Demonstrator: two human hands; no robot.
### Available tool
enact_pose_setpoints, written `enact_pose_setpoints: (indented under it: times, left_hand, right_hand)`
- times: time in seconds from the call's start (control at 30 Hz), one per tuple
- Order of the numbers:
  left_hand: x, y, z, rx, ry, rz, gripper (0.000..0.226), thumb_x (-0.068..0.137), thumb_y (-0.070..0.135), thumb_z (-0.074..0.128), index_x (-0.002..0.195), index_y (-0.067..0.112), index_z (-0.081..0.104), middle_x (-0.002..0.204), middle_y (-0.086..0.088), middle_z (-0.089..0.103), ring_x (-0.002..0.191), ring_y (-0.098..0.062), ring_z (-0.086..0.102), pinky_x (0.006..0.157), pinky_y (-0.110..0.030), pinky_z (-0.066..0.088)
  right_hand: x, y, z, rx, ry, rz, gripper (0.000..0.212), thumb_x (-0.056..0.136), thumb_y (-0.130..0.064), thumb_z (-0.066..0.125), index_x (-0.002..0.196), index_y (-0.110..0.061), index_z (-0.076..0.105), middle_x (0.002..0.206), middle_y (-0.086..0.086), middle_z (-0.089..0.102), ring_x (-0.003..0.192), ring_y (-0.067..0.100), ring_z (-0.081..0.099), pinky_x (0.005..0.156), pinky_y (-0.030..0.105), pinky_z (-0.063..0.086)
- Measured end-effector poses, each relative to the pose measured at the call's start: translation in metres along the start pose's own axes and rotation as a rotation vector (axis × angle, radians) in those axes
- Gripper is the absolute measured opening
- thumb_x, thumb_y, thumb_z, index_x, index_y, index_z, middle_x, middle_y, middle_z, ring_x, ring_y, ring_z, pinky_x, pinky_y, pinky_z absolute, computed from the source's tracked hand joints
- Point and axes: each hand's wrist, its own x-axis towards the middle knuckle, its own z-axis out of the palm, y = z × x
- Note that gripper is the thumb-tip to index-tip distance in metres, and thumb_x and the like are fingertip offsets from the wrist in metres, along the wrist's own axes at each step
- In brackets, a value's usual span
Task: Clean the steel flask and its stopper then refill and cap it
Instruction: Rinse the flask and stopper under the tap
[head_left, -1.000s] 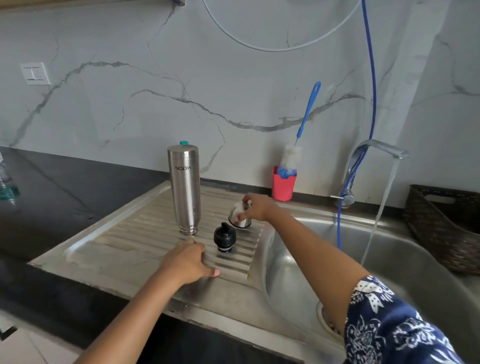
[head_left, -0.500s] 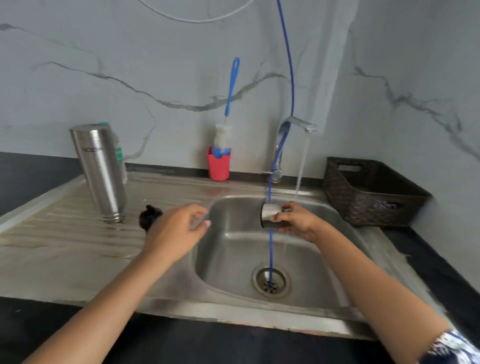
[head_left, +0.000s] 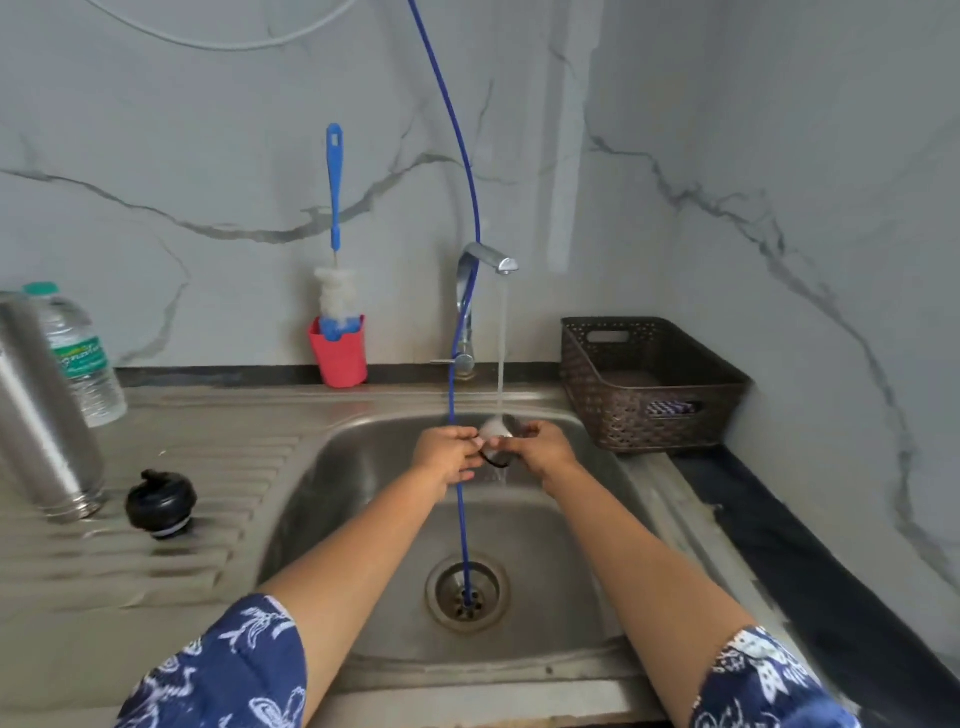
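Where the ribbed drainboard (head_left: 156, 566) lies left of the basin, the black stopper (head_left: 161, 503) sits just beside the standing steel flask (head_left: 41, 415). Farther back, near the basin's rear edge, the left hand (head_left: 448, 456) and right hand (head_left: 546, 449) both pinch the steel cap (head_left: 494, 434) under the tap's (head_left: 485, 259) running stream.

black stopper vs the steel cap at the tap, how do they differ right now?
The black stopper is dark plastic; the steel cap is shiny metal. The black stopper sits untouched on the drainboard; the steel cap is held by the left hand and right hand over the sink. The steel cap is under the tap stream; the black stopper is not. Shared: both are off the steel flask.
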Motion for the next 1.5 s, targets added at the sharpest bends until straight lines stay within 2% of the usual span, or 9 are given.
enact_pose_setpoints:
  times: [0.13, 0.23, 0.37, 0.47, 0.63, 0.8, 1.13, 1.3, 1.5]
  left_hand:
    - [0.010, -0.009, -0.011, -0.091, 0.022, -0.009, 0.035, 0.091, 0.004, 0.062, 0.124, -0.001, 0.057, 0.110, -0.021, 0.065, 0.078, -0.020, 0.063, 0.068, -0.025, 0.050]
    - [0.013, -0.013, -0.015, -0.111, 0.006, 0.003, 0.030, 0.089, 0.007, 0.065, 0.117, -0.001, 0.062, 0.089, -0.012, 0.069, 0.073, -0.015, 0.065, 0.065, -0.023, 0.053]
    - [0.017, -0.011, -0.012, -0.118, -0.012, -0.002, 0.027, 0.087, 0.008, 0.068, 0.112, -0.001, 0.064, 0.070, -0.003, 0.070, 0.067, -0.013, 0.067, 0.057, -0.019, 0.056]
    - [0.020, -0.011, -0.005, -0.127, -0.022, -0.017, 0.027, 0.087, 0.012, 0.068, 0.110, -0.001, 0.062, 0.085, -0.009, 0.070, 0.071, -0.016, 0.068, 0.060, -0.022, 0.056]
    - [0.025, -0.011, -0.004, -0.158, -0.027, -0.087, 0.041, 0.087, 0.034, 0.068, 0.106, -0.001, 0.062, 0.096, -0.013, 0.068, 0.083, -0.022, 0.067, 0.065, -0.024, 0.054]
    - [0.030, -0.014, -0.007, -0.209, -0.033, -0.140, 0.039, 0.080, 0.036, 0.074, 0.094, 0.001, 0.063, 0.089, -0.015, 0.068, 0.078, -0.020, 0.068, 0.061, -0.023, 0.055]
    - [0.035, -0.014, -0.003, -0.280, -0.032, -0.126, 0.028, 0.080, 0.011, 0.075, 0.103, 0.005, 0.061, 0.086, -0.010, 0.064, 0.077, -0.017, 0.062, 0.074, -0.025, 0.052]
    - [0.034, -0.013, -0.002, -0.243, -0.070, -0.017, 0.050, 0.081, -0.002, 0.070, 0.128, 0.006, 0.055, 0.092, -0.007, 0.068, 0.081, -0.015, 0.064, 0.075, -0.024, 0.052]
    - [0.032, -0.014, -0.001, -0.251, -0.127, -0.032, 0.044, 0.089, 0.019, 0.066, 0.130, 0.010, 0.054, 0.122, -0.019, 0.063, 0.102, -0.025, 0.062, 0.088, -0.035, 0.050]
  right_hand:
    - [0.005, 0.000, -0.001, 0.077, -0.080, -0.045, 0.053, 0.067, -0.002, 0.082, 0.115, -0.004, 0.060, 0.102, 0.005, 0.066, 0.100, 0.021, 0.063, 0.089, 0.030, 0.052]
    - [0.001, 0.001, -0.005, 0.166, -0.147, -0.038, 0.048, 0.073, 0.007, 0.073, 0.116, -0.008, 0.059, 0.097, 0.000, 0.064, 0.089, 0.014, 0.060, 0.069, 0.018, 0.047]
    - [0.003, 0.005, -0.013, 0.297, -0.174, 0.000, 0.048, 0.077, 0.007, 0.070, 0.119, -0.013, 0.059, 0.099, -0.001, 0.065, 0.091, 0.017, 0.061, 0.074, 0.025, 0.049]
    - [0.004, 0.004, -0.015, 0.357, -0.163, 0.018, 0.047, 0.080, 0.007, 0.067, 0.120, -0.016, 0.057, 0.104, 0.000, 0.064, 0.084, 0.013, 0.062, 0.060, 0.021, 0.050]
    - [0.008, 0.007, -0.012, 0.334, -0.142, -0.015, 0.057, 0.078, 0.005, 0.070, 0.131, -0.005, 0.054, 0.130, 0.010, 0.059, 0.108, 0.019, 0.059, 0.091, 0.026, 0.048]
    - [0.009, 0.004, -0.009, 0.377, -0.159, -0.035, 0.047, 0.086, 0.005, 0.061, 0.132, 0.000, 0.052, 0.130, 0.013, 0.058, 0.104, 0.017, 0.058, 0.081, 0.019, 0.048]
    - [0.007, 0.001, -0.011, 0.280, -0.197, 0.135, 0.039, 0.096, -0.014, 0.054, 0.134, -0.016, 0.047, 0.114, 0.012, 0.062, 0.086, 0.020, 0.062, 0.066, 0.033, 0.053]
    - [0.006, -0.006, -0.014, 0.268, -0.203, 0.178, 0.011, 0.097, -0.013, 0.051, 0.100, -0.006, 0.060, 0.094, 0.011, 0.065, 0.078, 0.021, 0.064, 0.060, 0.027, 0.058]
    - [0.008, -0.007, -0.019, 0.304, -0.199, 0.193, 0.019, 0.096, -0.022, 0.055, 0.105, -0.006, 0.060, 0.090, 0.013, 0.067, 0.077, 0.021, 0.065, 0.067, 0.028, 0.055]
